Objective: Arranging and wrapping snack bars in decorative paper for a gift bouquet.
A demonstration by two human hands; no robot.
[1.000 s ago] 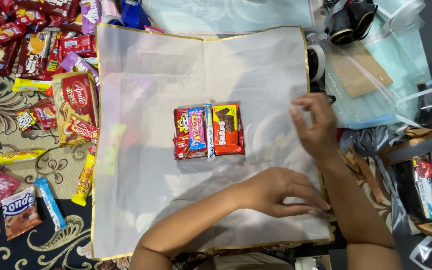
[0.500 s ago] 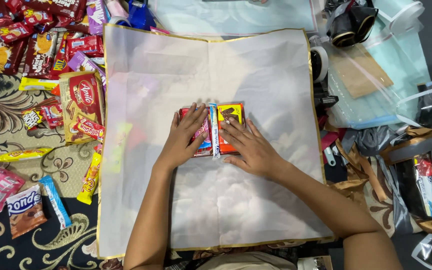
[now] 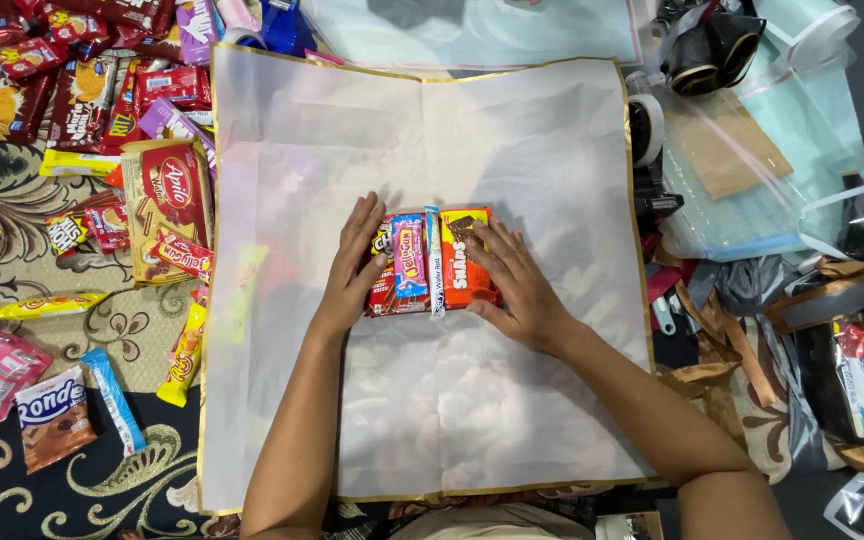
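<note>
Now I see my left hand (image 3: 352, 275) and my right hand (image 3: 517, 285) lying flat and open on each side of the snack packs (image 3: 430, 262). Both touch the packs but grab nothing. The packs sit between them, in the middle of the white cloth (image 3: 422, 420).

Bright even overhead light, soft faint shadows, sharp focus, mild edge distortion

One head camera looks straight down, close, over the sheer cloth (image 3: 432, 400)
</note>
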